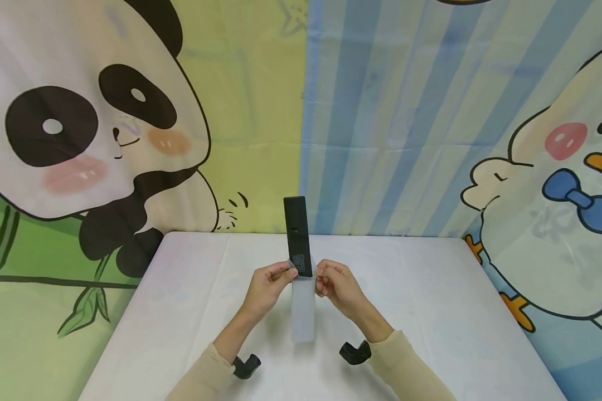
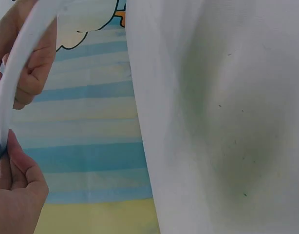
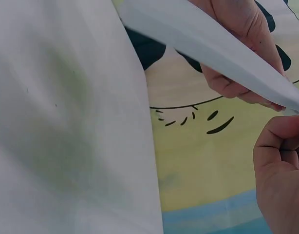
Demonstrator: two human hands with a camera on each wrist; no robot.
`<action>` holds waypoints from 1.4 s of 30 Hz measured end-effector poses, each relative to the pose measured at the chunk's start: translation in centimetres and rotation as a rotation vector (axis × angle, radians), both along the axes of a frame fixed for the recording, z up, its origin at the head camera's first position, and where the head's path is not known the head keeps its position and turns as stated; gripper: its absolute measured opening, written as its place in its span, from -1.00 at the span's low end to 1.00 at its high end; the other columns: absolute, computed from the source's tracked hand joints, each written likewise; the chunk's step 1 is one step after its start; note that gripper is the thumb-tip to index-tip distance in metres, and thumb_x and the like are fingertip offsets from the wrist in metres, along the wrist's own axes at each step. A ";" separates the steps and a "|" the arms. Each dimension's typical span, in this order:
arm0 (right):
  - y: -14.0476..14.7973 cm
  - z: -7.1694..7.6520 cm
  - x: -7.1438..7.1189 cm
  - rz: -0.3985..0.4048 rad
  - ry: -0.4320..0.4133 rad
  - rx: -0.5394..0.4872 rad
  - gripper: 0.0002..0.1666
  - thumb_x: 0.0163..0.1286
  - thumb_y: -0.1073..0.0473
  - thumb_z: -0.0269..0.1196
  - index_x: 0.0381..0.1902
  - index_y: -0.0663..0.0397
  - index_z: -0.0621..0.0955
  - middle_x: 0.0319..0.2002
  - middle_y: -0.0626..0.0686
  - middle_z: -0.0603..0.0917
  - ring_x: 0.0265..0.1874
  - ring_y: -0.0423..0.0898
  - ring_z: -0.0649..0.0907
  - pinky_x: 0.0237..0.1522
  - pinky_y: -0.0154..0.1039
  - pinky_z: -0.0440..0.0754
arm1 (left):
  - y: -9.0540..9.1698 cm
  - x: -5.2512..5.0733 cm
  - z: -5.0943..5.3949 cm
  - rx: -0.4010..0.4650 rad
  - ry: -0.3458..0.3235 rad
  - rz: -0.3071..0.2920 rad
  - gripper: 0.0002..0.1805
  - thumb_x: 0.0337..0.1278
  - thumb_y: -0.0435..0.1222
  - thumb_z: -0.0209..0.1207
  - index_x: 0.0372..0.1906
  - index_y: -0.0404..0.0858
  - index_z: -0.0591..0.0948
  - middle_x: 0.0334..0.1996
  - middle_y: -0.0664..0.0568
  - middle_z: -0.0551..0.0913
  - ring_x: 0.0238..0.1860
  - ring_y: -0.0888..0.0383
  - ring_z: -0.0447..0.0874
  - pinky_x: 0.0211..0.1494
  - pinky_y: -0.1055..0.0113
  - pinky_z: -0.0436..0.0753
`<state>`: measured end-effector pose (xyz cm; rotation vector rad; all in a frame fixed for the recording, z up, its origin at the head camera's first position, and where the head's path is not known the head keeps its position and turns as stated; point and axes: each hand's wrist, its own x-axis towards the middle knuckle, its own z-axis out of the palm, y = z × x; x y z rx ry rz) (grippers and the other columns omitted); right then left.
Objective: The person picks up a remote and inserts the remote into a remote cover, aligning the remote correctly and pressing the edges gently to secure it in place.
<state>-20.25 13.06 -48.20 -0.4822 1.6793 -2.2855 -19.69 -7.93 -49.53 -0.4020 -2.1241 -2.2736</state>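
Observation:
A slim black rectangular case (image 1: 296,231) with small print near its lower end stands upright above the table. Its lower end sits in the mouth of a translucent white plastic sleeve (image 1: 303,314), which hangs down below it. My left hand (image 1: 267,289) pinches the left edge of the sleeve's mouth between thumb and fingers, close to the case. On the other side, my right hand (image 1: 342,287) pinches the right edge with curled fingers. In the right wrist view the sleeve (image 3: 213,48) slants between both hands. The part of the case inside the sleeve is hidden.
A white-covered table (image 1: 190,312) lies under the hands. Behind it hangs a cartoon-printed cloth (image 1: 261,111). Black wrist-worn mounts (image 1: 355,353) stick out below the sleeves of both arms, over the tabletop.

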 end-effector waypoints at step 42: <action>0.5 5.3 -1.5 0.040 0.339 0.468 -0.82 0.54 0.34 0.13 -0.07 0.38 0.62 -0.32 0.05 0.65 -0.37 0.21 0.55 -0.23 -0.11 0.58 | -0.3 0.5 0.1 0.037 -0.144 -0.258 -0.64 0.38 -0.27 0.24 0.01 -0.54 0.63 -0.16 -0.15 0.75 -0.12 0.08 0.74 0.01 0.13 0.68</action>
